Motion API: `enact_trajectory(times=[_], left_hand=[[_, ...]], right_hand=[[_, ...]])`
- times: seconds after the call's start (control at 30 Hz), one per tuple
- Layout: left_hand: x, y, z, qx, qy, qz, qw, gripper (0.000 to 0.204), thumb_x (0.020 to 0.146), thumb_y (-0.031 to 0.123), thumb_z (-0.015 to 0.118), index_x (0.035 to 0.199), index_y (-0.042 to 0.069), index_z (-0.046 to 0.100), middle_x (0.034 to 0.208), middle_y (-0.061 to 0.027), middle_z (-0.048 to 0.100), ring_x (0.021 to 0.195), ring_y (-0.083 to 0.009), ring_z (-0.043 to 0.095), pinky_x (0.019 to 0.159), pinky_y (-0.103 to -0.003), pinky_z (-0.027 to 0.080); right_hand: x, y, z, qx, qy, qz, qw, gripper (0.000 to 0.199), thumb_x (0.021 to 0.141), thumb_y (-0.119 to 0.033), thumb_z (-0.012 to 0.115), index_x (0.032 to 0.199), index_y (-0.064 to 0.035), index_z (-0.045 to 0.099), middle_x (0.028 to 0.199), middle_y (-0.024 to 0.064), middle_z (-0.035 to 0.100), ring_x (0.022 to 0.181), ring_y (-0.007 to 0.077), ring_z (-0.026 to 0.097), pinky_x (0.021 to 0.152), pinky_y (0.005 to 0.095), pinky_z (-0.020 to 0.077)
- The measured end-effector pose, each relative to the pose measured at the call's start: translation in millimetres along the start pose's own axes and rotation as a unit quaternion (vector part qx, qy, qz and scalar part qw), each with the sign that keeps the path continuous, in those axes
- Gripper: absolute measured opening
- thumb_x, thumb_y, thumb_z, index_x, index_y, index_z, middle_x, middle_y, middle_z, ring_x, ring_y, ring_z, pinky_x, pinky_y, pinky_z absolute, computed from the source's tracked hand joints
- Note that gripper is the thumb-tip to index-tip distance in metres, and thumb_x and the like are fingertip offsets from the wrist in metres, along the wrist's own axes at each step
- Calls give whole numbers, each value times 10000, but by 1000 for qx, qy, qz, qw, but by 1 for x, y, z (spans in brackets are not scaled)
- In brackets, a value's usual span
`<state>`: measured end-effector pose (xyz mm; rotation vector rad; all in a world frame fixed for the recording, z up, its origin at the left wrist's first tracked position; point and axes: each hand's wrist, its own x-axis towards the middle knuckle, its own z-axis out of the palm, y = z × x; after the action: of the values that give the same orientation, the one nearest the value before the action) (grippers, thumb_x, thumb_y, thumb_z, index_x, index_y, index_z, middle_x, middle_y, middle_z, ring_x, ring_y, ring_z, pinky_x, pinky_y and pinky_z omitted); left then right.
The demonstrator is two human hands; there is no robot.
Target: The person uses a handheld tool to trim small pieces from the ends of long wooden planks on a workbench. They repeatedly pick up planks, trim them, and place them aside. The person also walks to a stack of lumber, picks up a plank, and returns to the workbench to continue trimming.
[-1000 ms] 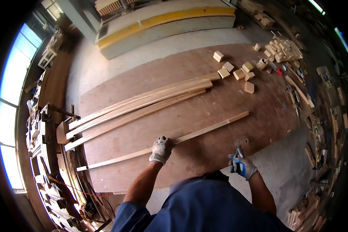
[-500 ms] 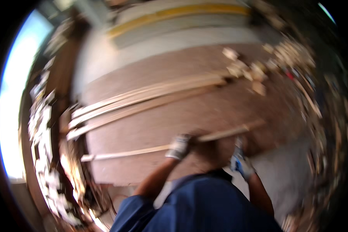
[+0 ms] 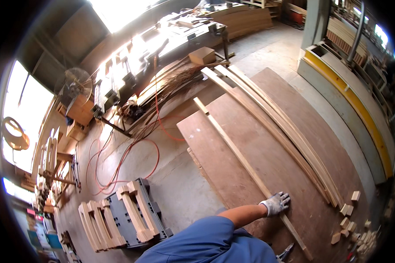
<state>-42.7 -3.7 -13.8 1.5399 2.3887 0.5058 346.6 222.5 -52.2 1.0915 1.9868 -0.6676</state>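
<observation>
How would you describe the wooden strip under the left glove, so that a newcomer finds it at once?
Look for the large brown wooden board, right of the picture's centre. Along its nearer part lies a long pale wooden strip, partly covered by the gloved left hand. The board's other strips lie close together beyond it, while this one lies apart, alone under the hand.

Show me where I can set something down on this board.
Bare patches on the brown flat wooden board: between the single long pale wooden strip under the white-gloved left hand and the grouped long wooden strips, and from that single strip to the board's left edge in view. Crowded: the lower right, where small pale wooden blocks cluster.
</observation>
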Motion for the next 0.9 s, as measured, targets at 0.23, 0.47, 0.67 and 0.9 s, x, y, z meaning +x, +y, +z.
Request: enact_trajectory(times=[0.23, 0.47, 0.67, 0.9], left_hand=[[3, -5, 22, 17, 40, -1, 999, 313, 874, 290, 608, 1139, 143, 686, 1464, -184, 501, 1398, -374, 411, 1125, -515, 338], [-1, -3, 8, 34, 27, -1, 999, 370, 833, 335, 667, 1151, 147, 687, 1456, -174, 508, 1391, -363, 412, 1114, -517, 345], [-1, -4, 5, 14, -1, -4, 1000, 411, 857, 252, 636, 1249, 132, 638, 1484, -183, 461, 1410, -365, 389, 1150, -509, 319], [-1, 1, -15, 17, -40, 6, 999, 466, 849, 270, 651, 1291, 128, 613, 1503, -189, 437, 1433, -375, 360, 1149, -510, 316]], right_hand=[[7, -57, -31, 145, -6, 48, 988, 673, 910, -559, 532, 1382, -117, 345, 1089, 303, 671, 1020, 440, 655, 852, 527, 522], [-9, -74, -33, 235, -9, 61, 970, 490, 915, -499, 538, 1224, -123, 479, 1047, 260, 692, 980, 416, 674, 827, 515, 539], [-32, -64, -24, 287, -7, 72, 955, 365, 920, -447, 544, 1088, -127, 594, 1011, 223, 709, 945, 395, 690, 805, 505, 553], [-18, -10, 3, 34, 40, -153, 987, 317, 936, -407, 529, 1020, -147, 688, 978, 174, 722, 943, 370, 701, 792, 463, 569]])
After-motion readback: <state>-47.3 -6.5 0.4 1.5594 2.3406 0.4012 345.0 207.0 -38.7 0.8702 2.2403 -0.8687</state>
